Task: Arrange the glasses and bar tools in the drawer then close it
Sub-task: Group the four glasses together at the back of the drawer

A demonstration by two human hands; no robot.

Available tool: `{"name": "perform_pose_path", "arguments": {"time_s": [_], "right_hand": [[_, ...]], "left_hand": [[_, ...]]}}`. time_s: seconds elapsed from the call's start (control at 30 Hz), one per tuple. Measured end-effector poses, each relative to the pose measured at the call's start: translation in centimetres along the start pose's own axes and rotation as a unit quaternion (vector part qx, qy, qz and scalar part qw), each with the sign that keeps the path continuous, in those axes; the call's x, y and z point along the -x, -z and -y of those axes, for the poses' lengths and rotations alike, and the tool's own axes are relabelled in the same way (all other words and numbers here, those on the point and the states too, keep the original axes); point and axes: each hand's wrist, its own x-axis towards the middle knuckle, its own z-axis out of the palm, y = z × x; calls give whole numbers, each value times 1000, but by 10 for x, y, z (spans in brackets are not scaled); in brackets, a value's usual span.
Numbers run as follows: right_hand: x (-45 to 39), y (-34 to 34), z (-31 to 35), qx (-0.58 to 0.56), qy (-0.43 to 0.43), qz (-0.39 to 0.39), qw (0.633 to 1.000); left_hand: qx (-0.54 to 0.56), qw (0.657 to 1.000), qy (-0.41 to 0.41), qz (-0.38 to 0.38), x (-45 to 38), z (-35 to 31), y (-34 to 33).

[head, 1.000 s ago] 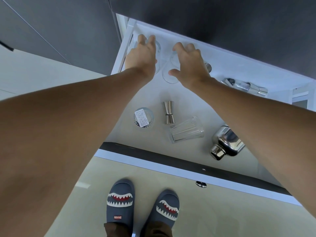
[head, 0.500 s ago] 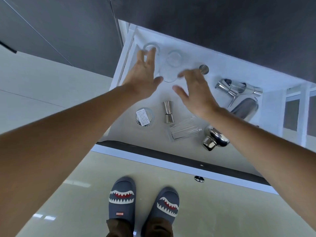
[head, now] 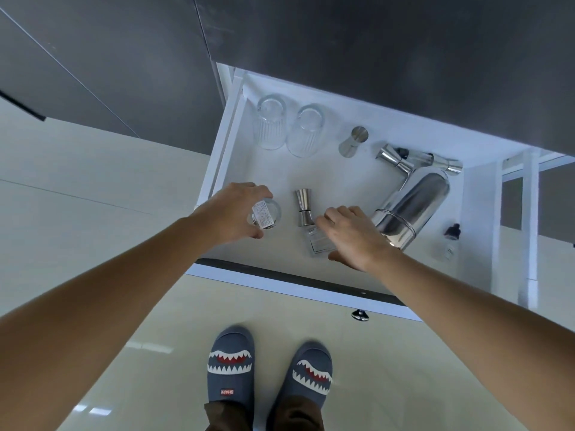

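Note:
The white drawer [head: 351, 275] stands pulled open. Two ribbed glasses [head: 270, 126] [head: 306, 132] stand upside down side by side at its back left. My left hand [head: 233, 213] curls round a clear glass with a paper label [head: 266, 214] at the front left. My right hand [head: 354, 236] lies over a ribbed glass on its side [head: 317, 245], fingers on top and thumb below. Between my hands stands a small steel jigger [head: 303, 208]. A second jigger [head: 354, 142] stands further back. A third jigger [head: 401, 161] lies beside the steel shaker [head: 413, 203].
A small bottle with a black cap [head: 451, 239] lies at the drawer's front right. The drawer front has a metal knob [head: 360, 314]. A dark cabinet front [head: 342, 42] overhangs the drawer's back. My feet in shark slippers [head: 231, 368] stand on the pale floor just before the drawer.
Both hands have left the two glasses at the back left and drawn back toward the front. The left now wraps the labelled glass and the right covers the lying ribbed glass.

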Motion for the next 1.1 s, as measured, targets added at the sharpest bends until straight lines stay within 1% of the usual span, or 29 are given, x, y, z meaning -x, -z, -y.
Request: {"name": "perform_pose_path", "arguments": {"time_s": [0.17,0.23,0.3,0.33,0.4,0.47,0.53,0.6,0.67,1.0,1.1], "right_hand": [[8,-2,-6,-21,-16,-15,1000],[14,1,-15,-40,-43,-58,997],[19,8,-25,-64,-84,-134,985],[19,13,-28,-88,-107,-175,975],[10,27,-32,-176,-153,-239,943],[-6,41,-31,-277,-179,-273,904],[-24,49,-28,-344,-179,-293,874],[-39,53,-26,-385,-174,-298,856],[-51,54,-24,-404,-172,-296,848],[-85,41,-16,-425,-185,-247,851],[-89,37,-12,-435,-198,-245,843]], "left_hand": [[-4,999,1,-53,-5,-2,2],[-1,997,13,-69,-10,-4,4],[2,996,31,-86,-16,-6,6],[3,995,40,-94,-21,-7,8],[8,992,60,-110,-29,-10,11],[18,989,82,-126,-37,-12,14],[29,985,104,-138,-44,-13,16],[36,982,118,-145,-50,-15,18],[40,980,127,-150,-55,-16,20],[43,974,145,-166,-68,-16,21],[52,975,140,-167,-67,-15,21]]}}
